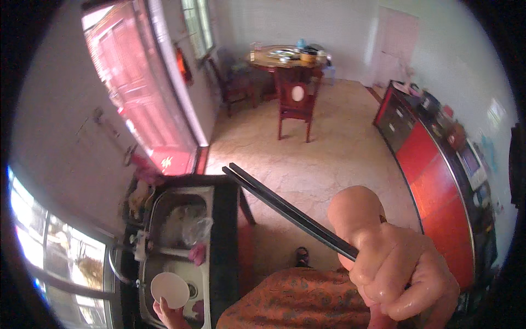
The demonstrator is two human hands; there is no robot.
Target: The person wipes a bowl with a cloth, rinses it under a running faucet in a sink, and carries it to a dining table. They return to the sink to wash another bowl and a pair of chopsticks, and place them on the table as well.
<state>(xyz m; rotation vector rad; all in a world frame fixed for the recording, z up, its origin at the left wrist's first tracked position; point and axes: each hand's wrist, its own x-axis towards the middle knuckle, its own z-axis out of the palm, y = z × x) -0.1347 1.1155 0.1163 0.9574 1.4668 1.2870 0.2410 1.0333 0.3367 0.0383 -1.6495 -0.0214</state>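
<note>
Close to the camera, my right hand [402, 271] is wet and closed around a pair of black chopsticks [287, 209]. Their tips point up and to the left, slightly apart. At lower left, my left hand [168, 314] grips a pale bowl [169, 289] by its rim, thumb on top. The bowl is held over the near basin of a double steel sink [207, 263], beside the drain [192, 290]. A pink cloth [197, 254] lies by the divider, and clear plastic [197, 230] sits in the far basin.
A faucet [141, 245] stands at the sink's wall side, on a dark countertop [226, 246]. Red-fronted cabinets [431, 168] run along the right wall. Beyond, a wooden chair [296, 98] stands before a round table [263, 61] bearing dishes. A red door [135, 82] is at left.
</note>
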